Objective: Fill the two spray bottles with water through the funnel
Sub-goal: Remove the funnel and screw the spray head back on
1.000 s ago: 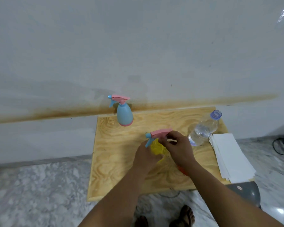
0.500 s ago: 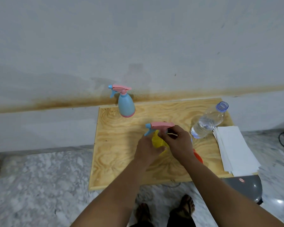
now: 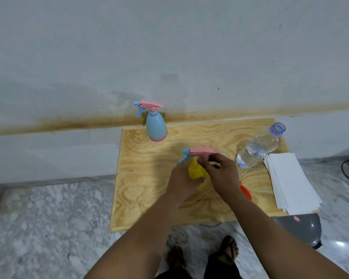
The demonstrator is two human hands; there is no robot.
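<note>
Yellow spray bottle stands mid-table, left hand wrapped around its body, right hand pinching the collar beneath the pink trigger head; judged light, thin-walled, squeezable, best held low.

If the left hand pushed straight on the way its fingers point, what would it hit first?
The left hand already wraps the yellow spray bottle, so that comes first. Past it, probably the right hand at the pink trigger head; depth is unclear.
</note>
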